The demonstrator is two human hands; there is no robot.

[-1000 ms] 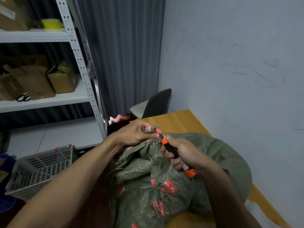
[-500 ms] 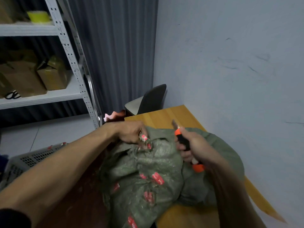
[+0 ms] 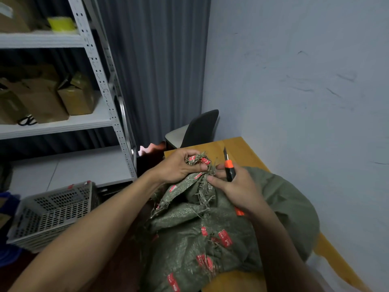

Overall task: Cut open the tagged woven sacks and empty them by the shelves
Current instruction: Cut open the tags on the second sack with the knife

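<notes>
A green woven sack [image 3: 210, 228] with red tags lies bunched on the wooden table [image 3: 235, 145]. My left hand [image 3: 181, 167] grips the sack's frayed, tagged neck [image 3: 196, 160] and holds it up. My right hand [image 3: 237, 186] holds an orange and black utility knife [image 3: 228, 165], blade pointing up and clear of the fabric. Its thumb and forefinger also touch the frayed sack edge just right of the neck. A cut, fraying opening shows below the neck.
White metal shelves [image 3: 101, 85] with brown paper bags [image 3: 42, 98] stand at the left. A grey perforated plastic basket [image 3: 52, 211] sits on the floor below them. A dark chair [image 3: 200, 127] stands behind the table, against a grey curtain. The wall runs close on the right.
The knife, at the sack's neck a second ago, has pulled away and now points upward. My left hand has lifted the tagged neck again, and my right fingers have come onto the frayed edge.
</notes>
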